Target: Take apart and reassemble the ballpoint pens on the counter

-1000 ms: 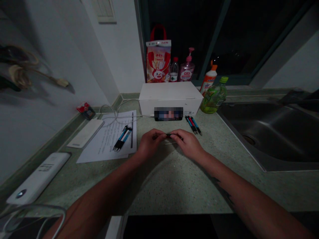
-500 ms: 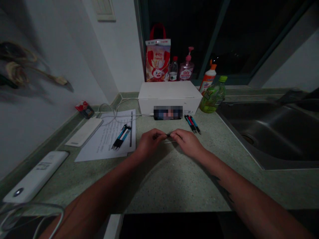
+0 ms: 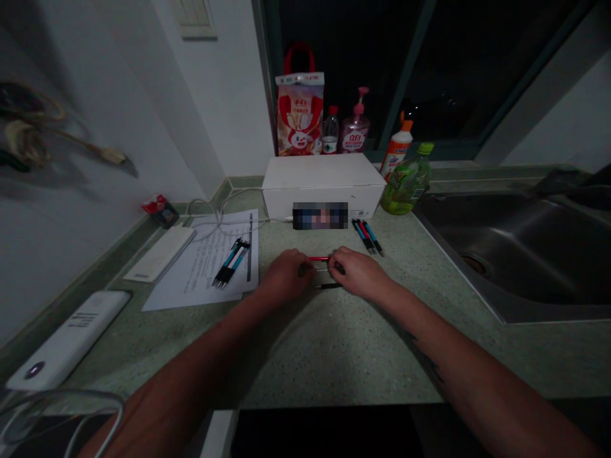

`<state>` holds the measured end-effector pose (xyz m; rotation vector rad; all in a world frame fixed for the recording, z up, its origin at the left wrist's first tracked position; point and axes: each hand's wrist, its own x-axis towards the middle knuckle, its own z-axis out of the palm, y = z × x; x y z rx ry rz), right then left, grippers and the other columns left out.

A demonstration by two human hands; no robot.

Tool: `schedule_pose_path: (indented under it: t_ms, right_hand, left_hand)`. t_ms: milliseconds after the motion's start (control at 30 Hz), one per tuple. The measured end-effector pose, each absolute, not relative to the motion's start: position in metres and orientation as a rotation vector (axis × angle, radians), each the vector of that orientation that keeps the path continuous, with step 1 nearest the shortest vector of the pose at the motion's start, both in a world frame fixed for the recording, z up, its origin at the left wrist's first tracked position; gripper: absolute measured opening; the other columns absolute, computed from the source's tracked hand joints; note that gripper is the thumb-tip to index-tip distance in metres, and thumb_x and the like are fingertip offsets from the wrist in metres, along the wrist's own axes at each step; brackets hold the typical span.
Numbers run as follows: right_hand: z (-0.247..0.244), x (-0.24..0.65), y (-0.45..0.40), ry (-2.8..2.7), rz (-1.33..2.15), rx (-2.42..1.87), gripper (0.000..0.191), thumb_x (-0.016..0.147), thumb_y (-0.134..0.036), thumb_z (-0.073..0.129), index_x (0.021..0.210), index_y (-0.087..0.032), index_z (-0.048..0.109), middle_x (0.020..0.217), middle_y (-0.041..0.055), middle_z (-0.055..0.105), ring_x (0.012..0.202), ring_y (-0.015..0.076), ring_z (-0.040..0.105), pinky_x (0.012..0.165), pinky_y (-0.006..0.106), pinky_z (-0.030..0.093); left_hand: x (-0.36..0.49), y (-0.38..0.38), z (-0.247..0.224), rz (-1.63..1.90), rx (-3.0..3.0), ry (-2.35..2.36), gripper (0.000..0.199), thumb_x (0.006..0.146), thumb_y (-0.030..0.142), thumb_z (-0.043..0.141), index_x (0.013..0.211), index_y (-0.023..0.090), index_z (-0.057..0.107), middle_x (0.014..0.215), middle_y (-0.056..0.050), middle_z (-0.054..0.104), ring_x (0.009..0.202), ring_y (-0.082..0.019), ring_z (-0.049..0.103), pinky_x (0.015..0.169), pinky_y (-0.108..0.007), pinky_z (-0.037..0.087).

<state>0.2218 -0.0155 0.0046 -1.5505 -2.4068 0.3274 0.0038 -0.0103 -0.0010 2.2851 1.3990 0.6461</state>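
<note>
Over the speckled table [image 3: 344, 356] | left hand [image 3: 285, 275] and right hand [image 3: 359, 273] are easing apart | fingers [image 3: 301, 270] are curling around a red pen barrel [image 3: 318, 258] | a black pen piece [image 3: 329, 286] is lying just below, beside a thin silver rod [image 3: 322, 270]

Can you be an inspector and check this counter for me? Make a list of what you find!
surface: speckled green countertop
job's things: thin red and black pen pieces between the hands
grips: left hand and right hand at those pieces; cannot tell if they pinch them
clutter: blue-and-black pens on a printed sheet; more pens by a white box
cables: white cable lying across the sheet's top
surroundings: steel sink, green bottle, dark window
</note>
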Motion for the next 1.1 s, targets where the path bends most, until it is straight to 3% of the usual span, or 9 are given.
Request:
schedule_pose_path:
  t_ms: [400,667,1100]
  right_hand:
    - [0.003,0.224,-0.013,-2.445,0.308,-1.517,0.012,0.095,-0.017,0.059,0.092,-0.019,0.07,0.095,0.0061,0.067,0.079,0.0176,0.061,0.07,0.029,0.041]
    - [0.005,0.223,-0.013,-2.463,0.313,-1.522,0.012,0.096,-0.017,0.059,0.093,-0.019,0.07,0.095,0.0066,0.067,0.082,0.0188,0.063,0.073,0.029,0.042]
    - [0.0,0.217,-0.014,-2.481,0.305,-1.492,0.01,0.097,-0.018,0.06,0.093,-0.019,0.07,0.097,0.0068,0.068,0.081,0.0191,0.064,0.07,0.03,0.042]
  left_hand:
    - [-0.002,0.001,-0.013,0.595,2.37,1.465,0.017,0.086,0.02,0.057,0.076,0.023,0.07,0.086,-0.01,0.067,0.087,-0.028,0.058,0.081,-0.041,0.048]
    - [-0.003,-0.001,-0.009,0.642,2.286,1.424,0.014,0.083,0.021,0.061,0.072,0.023,0.07,0.082,-0.009,0.068,0.084,-0.027,0.059,0.08,-0.041,0.048]
    - [0.006,-0.005,-0.013,0.622,2.338,1.42,0.021,0.09,0.021,0.058,0.075,0.023,0.073,0.083,-0.01,0.068,0.083,-0.028,0.059,0.077,-0.041,0.047]
